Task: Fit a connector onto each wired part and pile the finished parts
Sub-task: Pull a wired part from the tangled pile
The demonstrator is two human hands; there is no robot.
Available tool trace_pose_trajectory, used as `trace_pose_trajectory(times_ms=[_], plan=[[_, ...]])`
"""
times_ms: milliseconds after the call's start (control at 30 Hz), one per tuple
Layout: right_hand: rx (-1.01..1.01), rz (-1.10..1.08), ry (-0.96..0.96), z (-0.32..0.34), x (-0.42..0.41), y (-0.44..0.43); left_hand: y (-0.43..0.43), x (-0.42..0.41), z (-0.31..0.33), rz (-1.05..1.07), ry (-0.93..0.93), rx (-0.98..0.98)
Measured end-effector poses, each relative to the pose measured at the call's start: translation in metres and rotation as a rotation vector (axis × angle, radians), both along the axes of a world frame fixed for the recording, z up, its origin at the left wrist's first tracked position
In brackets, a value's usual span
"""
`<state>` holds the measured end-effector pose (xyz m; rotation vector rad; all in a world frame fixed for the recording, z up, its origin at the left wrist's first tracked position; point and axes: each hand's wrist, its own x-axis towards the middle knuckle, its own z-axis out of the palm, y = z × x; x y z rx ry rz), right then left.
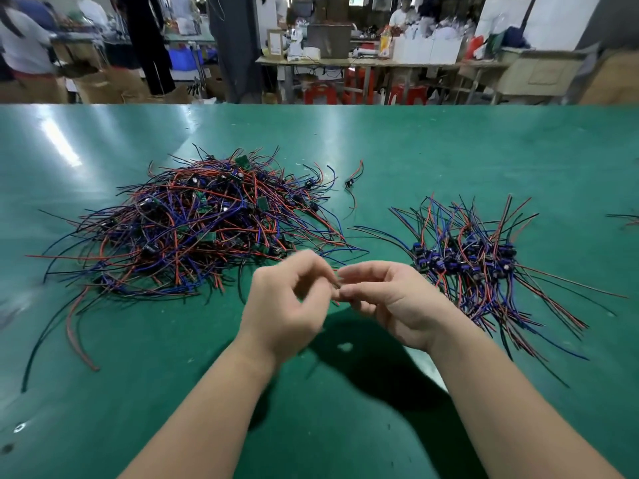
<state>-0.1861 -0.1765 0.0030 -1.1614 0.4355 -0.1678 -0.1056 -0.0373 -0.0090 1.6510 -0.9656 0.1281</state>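
My left hand (287, 305) and my right hand (390, 302) meet fingertip to fingertip above the green table (345, 409). Between them they pinch a small wired part (336, 284), of which only a thin dark sliver shows; the fingers hide the rest. To the left lies a big tangled heap of red, blue and black wired parts (193, 223) with small green boards. On the right is a smaller pile of wired parts with blue connectors (477, 264), their wires fanning outward.
One loose wired part (351, 183) lies alone behind the two piles. A few more wires (627, 219) poke in at the right edge. Beyond the table's far edge stand other benches, boxes, red stools and people.
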Motion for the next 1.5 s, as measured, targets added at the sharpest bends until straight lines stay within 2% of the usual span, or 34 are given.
trace_pose_trajectory(times_ms=[33, 100, 167, 233, 267, 400, 500, 600, 700, 767, 900, 967, 1100, 1200, 1333, 1433, 1500], plan=[[0.026, 0.004, -0.011, 0.002, -0.001, 0.0, 0.0, 0.004, 0.0, 0.125, 0.091, 0.023], [0.087, 0.001, -0.067, 0.007, -0.003, -0.003, 0.0, 0.016, 0.0, 0.326, 0.283, 0.188], [0.102, 0.024, -0.146, 0.012, -0.008, -0.007, -0.002, 0.025, 0.0, 0.297, 0.598, 0.331], [0.041, 0.112, -0.189, 0.014, -0.012, -0.006, -0.006, 0.025, 0.004, 0.141, 0.907, 0.235], [-0.003, 0.176, -0.192, 0.013, -0.014, -0.004, -0.008, 0.022, 0.006, 0.076, 1.003, 0.145], [-0.137, 0.358, -0.139, 0.009, -0.017, 0.003, -0.012, 0.013, 0.009, -0.057, 1.216, -0.152], [-0.197, 0.369, -0.074, 0.013, -0.019, -0.001, -0.011, 0.009, 0.013, -0.125, 1.383, -0.251], [-0.254, 0.196, 0.044, 0.017, -0.019, -0.008, -0.007, 0.008, 0.018, -0.19, 1.499, -0.292], [-0.216, -0.096, 0.126, 0.015, -0.015, -0.019, -0.005, 0.008, 0.022, -0.264, 1.499, -0.29], [-0.167, -0.173, 0.137, 0.014, -0.013, -0.021, -0.005, 0.004, 0.023, -0.31, 1.387, -0.209], [-0.075, -0.075, 0.103, 0.009, -0.009, -0.012, -0.009, -0.013, 0.014, -0.329, 0.898, 0.146], [-0.048, -0.026, 0.058, 0.007, -0.007, -0.009, -0.011, -0.018, 0.011, -0.318, 0.762, 0.177], [0.026, 0.028, -0.073, 0.008, -0.008, -0.009, -0.011, -0.016, 0.01, -0.322, 0.745, 0.039], [0.075, 0.057, -0.147, 0.008, -0.01, -0.014, -0.011, -0.012, 0.012, -0.342, 0.842, -0.064], [-0.037, 0.065, -0.2, 0.006, -0.01, -0.011, -0.009, -0.008, 0.014, -0.387, 0.959, -0.14], [-0.155, -0.012, -0.219, 0.003, -0.007, -0.005, -0.008, -0.011, 0.012, -0.384, 0.876, -0.097], [-0.162, -0.092, -0.229, 0.002, -0.004, -0.003, -0.008, -0.015, 0.011, -0.383, 0.789, -0.055]])
